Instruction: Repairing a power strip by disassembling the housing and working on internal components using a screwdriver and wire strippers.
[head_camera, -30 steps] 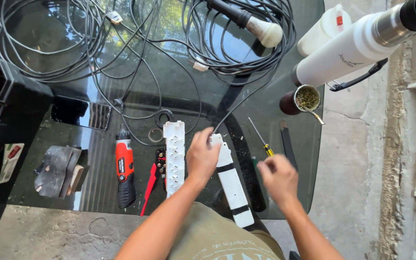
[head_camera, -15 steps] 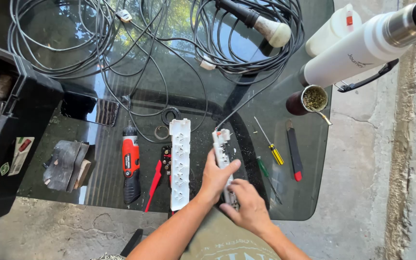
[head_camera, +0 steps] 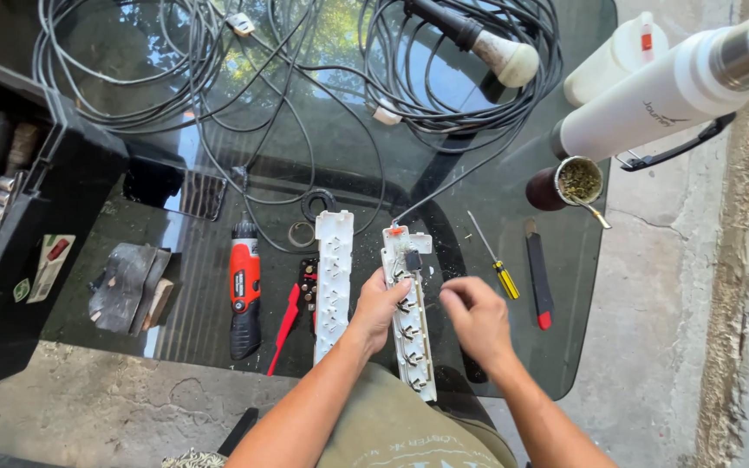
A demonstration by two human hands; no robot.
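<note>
Your left hand (head_camera: 381,305) and right hand (head_camera: 477,319) — both bare, no gloves, no rings or watch visible. Your forearms bare up to frame edge, no sleeves showing. Your shirt (head_camera: 392,433) — olive-khaki fabric, fills bottom centre between arms. Pale curved lettering printed across shirt near lower edge, partly cut off by frame. Nothing else of your clothing visible.
</note>
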